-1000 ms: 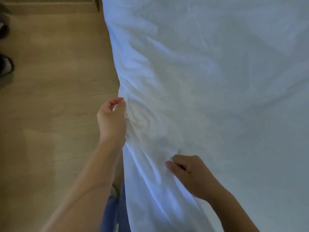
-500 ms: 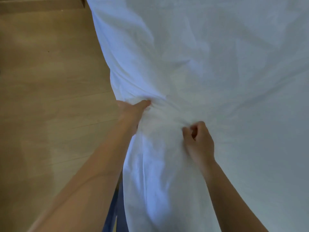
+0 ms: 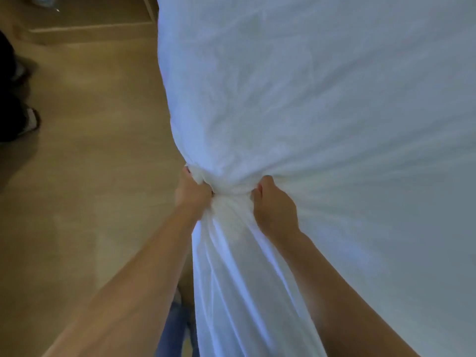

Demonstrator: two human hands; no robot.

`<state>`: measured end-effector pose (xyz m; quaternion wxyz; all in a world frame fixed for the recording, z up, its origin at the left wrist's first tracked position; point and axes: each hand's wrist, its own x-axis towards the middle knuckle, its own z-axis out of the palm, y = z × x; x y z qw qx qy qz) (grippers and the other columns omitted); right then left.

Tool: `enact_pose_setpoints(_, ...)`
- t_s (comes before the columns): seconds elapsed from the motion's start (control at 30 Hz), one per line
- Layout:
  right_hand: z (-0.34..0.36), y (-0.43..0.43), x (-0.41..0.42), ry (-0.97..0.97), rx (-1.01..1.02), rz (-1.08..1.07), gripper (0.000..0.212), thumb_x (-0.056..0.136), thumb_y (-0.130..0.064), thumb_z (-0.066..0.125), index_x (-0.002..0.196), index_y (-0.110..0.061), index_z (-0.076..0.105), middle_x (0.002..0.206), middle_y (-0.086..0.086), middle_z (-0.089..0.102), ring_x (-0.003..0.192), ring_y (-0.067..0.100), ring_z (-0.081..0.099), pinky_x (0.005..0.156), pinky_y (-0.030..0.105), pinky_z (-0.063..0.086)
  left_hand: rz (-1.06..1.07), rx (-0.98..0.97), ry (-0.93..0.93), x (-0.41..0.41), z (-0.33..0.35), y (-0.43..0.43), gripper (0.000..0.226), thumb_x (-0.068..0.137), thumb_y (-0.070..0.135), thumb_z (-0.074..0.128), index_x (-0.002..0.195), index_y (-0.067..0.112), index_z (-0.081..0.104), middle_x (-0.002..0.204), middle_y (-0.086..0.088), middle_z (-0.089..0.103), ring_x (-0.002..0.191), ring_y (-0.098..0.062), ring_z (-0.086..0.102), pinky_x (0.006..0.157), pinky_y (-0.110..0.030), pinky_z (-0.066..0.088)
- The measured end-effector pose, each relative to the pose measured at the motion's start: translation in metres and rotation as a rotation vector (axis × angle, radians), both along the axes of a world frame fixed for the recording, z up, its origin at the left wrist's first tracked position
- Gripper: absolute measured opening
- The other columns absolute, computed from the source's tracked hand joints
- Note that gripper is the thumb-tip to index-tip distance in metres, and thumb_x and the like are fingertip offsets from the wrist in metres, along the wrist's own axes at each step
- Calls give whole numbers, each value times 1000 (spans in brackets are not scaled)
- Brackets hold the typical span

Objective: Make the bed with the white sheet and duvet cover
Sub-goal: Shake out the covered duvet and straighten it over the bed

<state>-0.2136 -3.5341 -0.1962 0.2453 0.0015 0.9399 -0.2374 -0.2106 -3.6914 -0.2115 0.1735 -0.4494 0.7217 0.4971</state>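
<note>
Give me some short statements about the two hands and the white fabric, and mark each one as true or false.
1. The left hand and the right hand both grip the white fabric. True.
2. The hands are far apart. False: they are close together, on either side of one gathered bunch.
3. The fabric lies smooth. False: creases fan out from the bunch.
4. A wood-coloured floor shows to the left of the fabric. True.
</note>
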Motion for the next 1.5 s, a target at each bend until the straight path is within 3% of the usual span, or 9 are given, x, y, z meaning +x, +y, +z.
enact_pose_setpoints(0.13,20,-7,-30,257,-239,-92,13,86,-24,46,87,-11,48,84,1,47,83,21,43,72,31,32,109,176,151,-36,1,-15,69,53,20,64,121,17,52,110,-3,65,103,-25,62,90,-46,52)
enact_pose_setpoints(0.4,25,-87,-148,141,-185,-56,65,90,-46,49,143,-15,32,144,9,32,131,28,28,105,34,23,268,394,241,-154,40,-45,45,79,26,73,117,10,53,108,-7,66,84,-21,67,73,-32,57)
enact_pose_setpoints(0.57,24,-131,-192,669,-180,-143,64,87,-45,38,142,-11,39,141,15,46,132,27,38,109,42,24,140,122,395,-148,62,-92,31,67,12,79,90,23,61,88,10,70,76,-5,66,66,-21,54)
enact_pose_setpoints(0.7,-47,-157,-189,302,210,162,67,81,-49,40,140,-19,32,146,11,42,135,29,33,103,59,25,23,141,-6,-170,-20,-110,38,76,28,73,107,10,62,107,-18,67,93,-30,64,83,-40,51)
enact_pose_setpoints(0.87,-47,-160,-246,381,150,142,65,85,-46,39,141,-13,31,146,16,40,135,29,26,103,46,16,72,114,87,-248,-23,-131,96,59,28,78,141,9,31,134,-12,47,123,-27,47,101,-43,42)
enact_pose_setpoints(1.13,-8,-189,-386,376,-37,-16,82,81,-57,22,149,-11,22,157,12,16,145,33,14,113,44,15,219,398,408,-424,38,-162,34,80,7,73,109,5,57,95,-7,63,73,-12,66,56,-20,52)
enact_pose_setpoints(1.27,14,-210,-436,472,-47,-17,78,81,-57,16,151,-22,13,159,0,8,146,19,4,113,40,-2,212,212,528,-428,51,-192,44,74,-5,70,102,25,55,95,8,64,85,-9,63,72,-22,53)
enact_pose_setpoints(1.4,-34,-230,-464,266,272,304,80,78,-60,3,151,-28,3,158,-1,-10,147,27,-4,108,57,-8,243,96,181,-427,-19,-204,51,58,23,69,106,13,57,98,-8,64,100,-34,64,76,-36,52)
enact_pose_setpoints(1.5,-51,-231,-488,322,305,328,75,83,-56,28,147,-16,29,154,10,29,139,29,21,105,65,16,160,15,71,-468,-30,-193,65,63,22,68,124,13,50,115,-11,62,105,-29,61,86,-42,53)
